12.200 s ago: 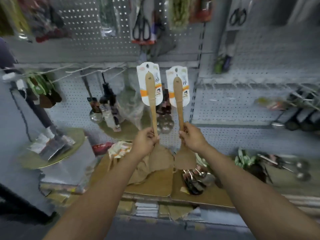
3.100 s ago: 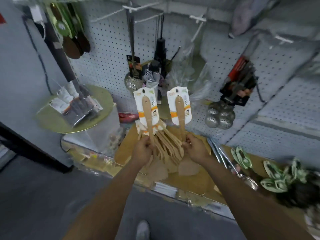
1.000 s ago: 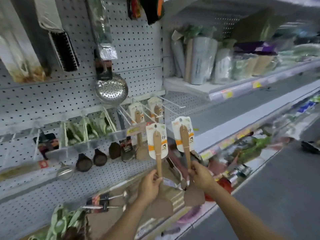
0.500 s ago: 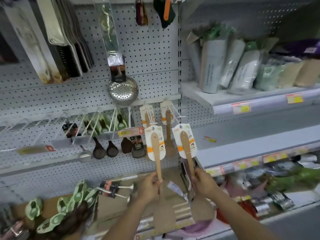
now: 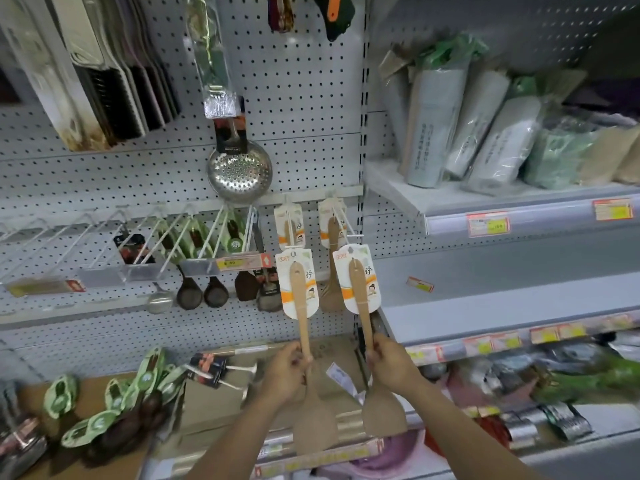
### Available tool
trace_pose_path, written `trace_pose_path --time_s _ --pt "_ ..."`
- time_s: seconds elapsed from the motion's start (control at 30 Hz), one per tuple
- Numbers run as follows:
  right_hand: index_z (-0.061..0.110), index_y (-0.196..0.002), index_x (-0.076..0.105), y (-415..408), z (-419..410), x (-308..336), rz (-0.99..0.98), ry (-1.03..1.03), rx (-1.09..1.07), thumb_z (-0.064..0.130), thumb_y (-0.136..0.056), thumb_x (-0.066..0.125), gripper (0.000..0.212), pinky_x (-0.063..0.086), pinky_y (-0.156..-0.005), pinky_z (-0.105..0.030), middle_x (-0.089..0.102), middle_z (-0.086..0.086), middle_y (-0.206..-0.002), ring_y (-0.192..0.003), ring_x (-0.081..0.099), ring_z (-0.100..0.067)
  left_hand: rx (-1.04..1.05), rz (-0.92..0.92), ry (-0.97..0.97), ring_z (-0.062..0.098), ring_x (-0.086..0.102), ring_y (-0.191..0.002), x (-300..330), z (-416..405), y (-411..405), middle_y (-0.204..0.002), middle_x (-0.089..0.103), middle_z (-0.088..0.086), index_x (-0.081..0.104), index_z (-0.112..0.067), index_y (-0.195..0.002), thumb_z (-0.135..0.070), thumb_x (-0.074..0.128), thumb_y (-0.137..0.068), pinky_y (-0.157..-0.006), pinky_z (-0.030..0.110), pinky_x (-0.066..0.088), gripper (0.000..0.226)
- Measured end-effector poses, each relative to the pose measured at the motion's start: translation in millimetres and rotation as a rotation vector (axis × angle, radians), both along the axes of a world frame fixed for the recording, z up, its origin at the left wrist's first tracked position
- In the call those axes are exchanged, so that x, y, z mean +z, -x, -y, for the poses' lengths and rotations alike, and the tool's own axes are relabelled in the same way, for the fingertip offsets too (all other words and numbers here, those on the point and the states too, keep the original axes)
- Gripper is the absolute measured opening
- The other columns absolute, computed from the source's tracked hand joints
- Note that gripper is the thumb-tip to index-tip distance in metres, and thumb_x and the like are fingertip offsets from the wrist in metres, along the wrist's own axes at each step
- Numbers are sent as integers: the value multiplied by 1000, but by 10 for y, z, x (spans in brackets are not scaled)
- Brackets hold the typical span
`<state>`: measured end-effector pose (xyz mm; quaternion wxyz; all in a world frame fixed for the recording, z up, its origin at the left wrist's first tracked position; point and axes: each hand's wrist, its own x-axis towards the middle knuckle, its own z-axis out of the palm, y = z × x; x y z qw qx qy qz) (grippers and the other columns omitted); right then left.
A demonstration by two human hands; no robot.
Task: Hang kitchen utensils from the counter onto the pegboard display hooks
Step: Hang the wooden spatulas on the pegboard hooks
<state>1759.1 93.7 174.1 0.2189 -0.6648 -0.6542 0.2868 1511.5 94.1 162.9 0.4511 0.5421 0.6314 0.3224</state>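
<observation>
Two wooden spatulas, one in each hand, both held upright with the paddle end down and the card-backed handle end up. The left hand has its grip clenched round the handle of the left spatula, and the right hand is grasping the right spatula the same way, fingers wrapped about the lower stretch of the stick.

Using the pegboard as the landmark: both spatulas are out in front of its lower right part, cards level with each other and just below two more carded spatulas that hang from white hooks there. Can't tell if the card holes are touching a hook tip or just close to it.

Left of those on the same board there's a row of dark-headed spoons behind a price strip, and above them a steel skimmer full of holes. At the foot of the pegboard is the surface with a heap of green-carded utensils lying flat, well to the left of the hands. To the right of the board a shelf carries wrapped packets.
</observation>
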Motion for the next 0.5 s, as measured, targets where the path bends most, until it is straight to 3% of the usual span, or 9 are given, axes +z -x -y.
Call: trace_pose_path --time_s 0.2,0.3,0.5 --pt "17 -95 54 -4 -287 -96 -25 35 20 17 -98 50 5 56 -77 -48 66 -5 -87 -81 65 -24 27 -22 -1 21 69 -76 -29 -238 20 -94 74 7 63 -23 -99 -16 61 -100 -48 19 43 8" --pt "19 -98 55 21 -432 -57 -42 55 20 17 -100 50 6 57 -78 -44 66 -5 -89 -82 65 -22 22 -56 -17 18 73 -75 -84 -419 47 -88 76 -3 64 -35 -95 -25 63 -99 -53 26 47 11" --pt "31 -94 52 102 -958 -62 -59 57 50 23 -101 48 11 58 -78 -48 65 1 -84 -81 65 -19 39 23 -61 25 71 -82 -141 -984 66 -91 71 3 69 -27 -99 -16 68 -96 -76 47 63 12"
